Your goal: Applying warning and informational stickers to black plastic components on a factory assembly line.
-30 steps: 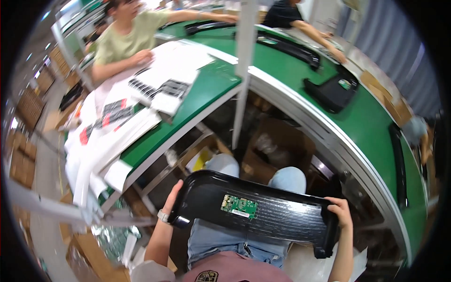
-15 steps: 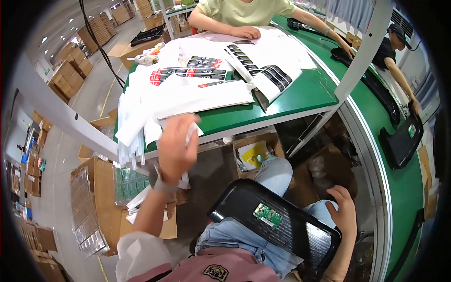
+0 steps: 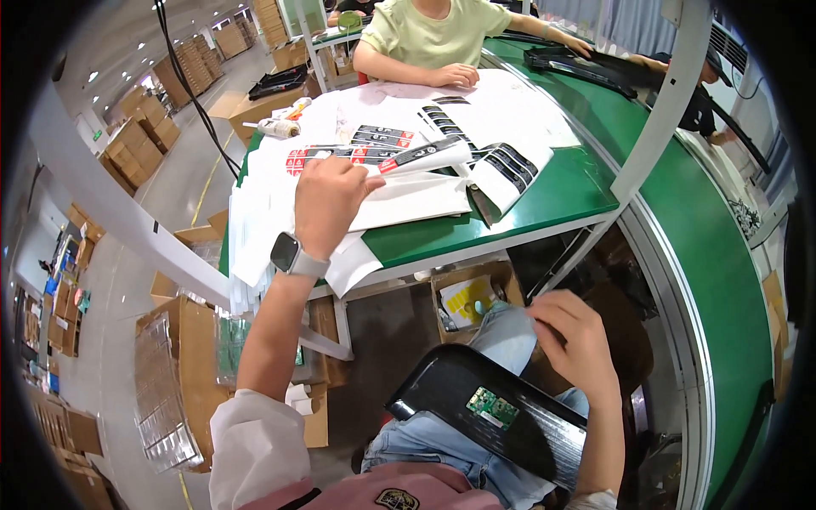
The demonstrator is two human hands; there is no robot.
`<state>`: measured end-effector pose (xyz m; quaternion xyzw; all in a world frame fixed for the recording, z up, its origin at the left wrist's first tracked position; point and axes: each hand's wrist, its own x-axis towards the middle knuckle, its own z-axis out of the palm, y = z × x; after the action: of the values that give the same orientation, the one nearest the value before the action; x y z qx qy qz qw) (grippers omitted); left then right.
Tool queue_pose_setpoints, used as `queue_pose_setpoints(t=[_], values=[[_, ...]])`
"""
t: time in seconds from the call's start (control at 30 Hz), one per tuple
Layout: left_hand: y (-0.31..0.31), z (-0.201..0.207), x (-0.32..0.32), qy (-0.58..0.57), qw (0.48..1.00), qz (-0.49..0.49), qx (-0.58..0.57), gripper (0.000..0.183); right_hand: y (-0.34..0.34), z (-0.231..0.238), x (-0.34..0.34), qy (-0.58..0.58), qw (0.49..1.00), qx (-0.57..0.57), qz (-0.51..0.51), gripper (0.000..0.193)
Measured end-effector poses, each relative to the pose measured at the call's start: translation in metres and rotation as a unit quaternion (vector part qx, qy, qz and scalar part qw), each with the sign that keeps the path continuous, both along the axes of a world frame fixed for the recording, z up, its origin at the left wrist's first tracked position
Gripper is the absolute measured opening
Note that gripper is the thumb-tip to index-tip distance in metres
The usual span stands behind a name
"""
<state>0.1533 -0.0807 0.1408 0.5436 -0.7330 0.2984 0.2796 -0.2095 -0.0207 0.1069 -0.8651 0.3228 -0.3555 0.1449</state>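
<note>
My left hand [image 3: 330,200], wearing a watch, reaches over the green table [image 3: 561,183]. Its thumb and forefinger are pinched on the red end of a black-and-red label strip [image 3: 423,155], which is raised off the papers. Under it lie white sheets [image 3: 408,200] and more printed labels [image 3: 382,136]. A black plastic panel [image 3: 442,378] rests tilted across my lap, with a small green circuit board [image 3: 491,408] on it. My right hand [image 3: 578,344] hovers above the panel's right side, fingers bent and apart from the thumb, nothing visible in them.
Dark scissors [image 3: 483,206] lie by the label roll [image 3: 506,174] near the table's front edge. A white post [image 3: 659,102] stands at the right, beside a green conveyor [image 3: 722,280]. Cartons [image 3: 183,374] stand at lower left. A person [image 3: 433,42] sits opposite.
My left hand has moved forward over the labels and taken hold of a strip. My right hand has lifted off the panel's edge. The far person's arm has shifted with a black part.
</note>
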Motion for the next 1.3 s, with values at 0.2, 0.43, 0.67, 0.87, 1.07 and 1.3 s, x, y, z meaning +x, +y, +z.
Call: queue_pose_setpoints(t=[0.2,0.43,0.67,0.87,1.07,1.3], values=[[0.042,0.021,-0.057,-0.038,0.992,-0.117,0.021,0.016,-0.02,0.041,0.068,-0.104,0.973,-0.206,-0.008,0.026],[0.071,0.027,-0.092,-0.066,0.973,-0.195,0.104,0.011,-0.021,0.045,0.073,-0.046,0.968,-0.247,0.005,0.03],[0.075,0.009,-0.105,-0.011,0.945,-0.276,0.173,0.012,-0.001,0.028,0.055,-0.024,0.976,-0.214,-0.006,0.019],[0.078,0.001,-0.103,0.012,0.919,-0.326,0.222,0.022,0.006,0.026,0.048,-0.027,0.979,-0.2,0.033,0.013],[0.084,-0.004,-0.105,-0.003,0.91,-0.322,0.262,0.029,0.013,0.02,0.046,-0.002,0.994,-0.108,0.035,0.009],[0.084,-0.008,-0.106,0.027,0.915,-0.342,0.215,0.029,0.016,0.01,0.051,-0.11,0.992,-0.055,0.015,0.005]])
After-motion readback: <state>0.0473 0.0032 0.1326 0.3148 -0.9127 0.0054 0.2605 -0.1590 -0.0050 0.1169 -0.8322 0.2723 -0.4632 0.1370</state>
